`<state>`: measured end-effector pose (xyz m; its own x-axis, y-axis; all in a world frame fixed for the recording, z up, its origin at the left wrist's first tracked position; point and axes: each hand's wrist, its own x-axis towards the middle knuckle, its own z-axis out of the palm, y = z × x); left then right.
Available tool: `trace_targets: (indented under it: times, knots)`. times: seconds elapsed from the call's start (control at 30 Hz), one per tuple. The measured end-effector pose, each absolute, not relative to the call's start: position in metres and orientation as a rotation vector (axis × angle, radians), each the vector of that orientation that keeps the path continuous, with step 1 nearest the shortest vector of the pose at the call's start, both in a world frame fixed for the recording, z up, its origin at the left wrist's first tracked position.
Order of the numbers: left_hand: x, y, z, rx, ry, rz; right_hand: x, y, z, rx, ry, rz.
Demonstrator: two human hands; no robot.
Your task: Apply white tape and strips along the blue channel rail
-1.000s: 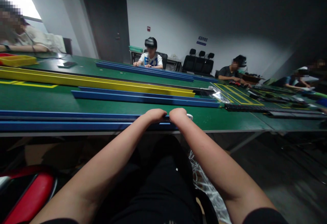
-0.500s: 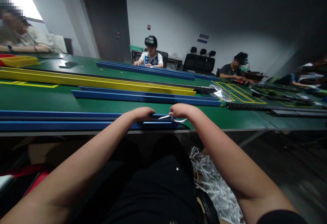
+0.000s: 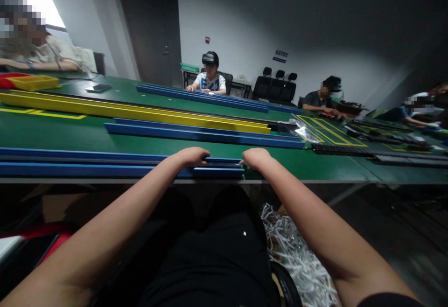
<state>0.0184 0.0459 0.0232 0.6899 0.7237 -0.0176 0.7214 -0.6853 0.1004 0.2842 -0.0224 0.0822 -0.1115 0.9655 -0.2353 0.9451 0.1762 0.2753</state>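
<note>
My left hand [image 3: 193,156] is closed, its fingers curled at the far side of a long blue rail [image 3: 224,161]. At that rail's right end, my right hand [image 3: 257,158] is pinched closed, with the fingers pointing left. A small pale sliver shows at its fingertips, too little to name. Just in front, parallel to the first, another blue rail [image 3: 219,172] lies along the near table edge. Both run leftward out of view under my left forearm.
Beyond are a blue rail [image 3: 210,135], a long yellow rail [image 3: 157,113] and clear plastic film [image 3: 304,132] on the green table [image 3: 315,167]. Dark strips [image 3: 336,150] lie rightward. Shredded white strips [image 3: 297,255] are heaped below the edge. Several people sit around the table.
My right hand has shifted slightly right along the rail. The curled white strip that hung from it is no longer plainly visible. My left hand stays nearly in place, and the view has tilted slightly.
</note>
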Motion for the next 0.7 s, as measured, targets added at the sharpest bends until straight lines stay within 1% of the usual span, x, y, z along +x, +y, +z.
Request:
trace_targets:
  times: [0.37,0.7]
  knots:
    - [0.017,0.045,0.023,2.758,1.243,0.045,0.296,-0.040,0.043,1.959,2.088,0.169]
    - [0.016,0.044,0.024,2.751,1.251,0.044,0.308,-0.042,0.025,1.885,2.203,0.289]
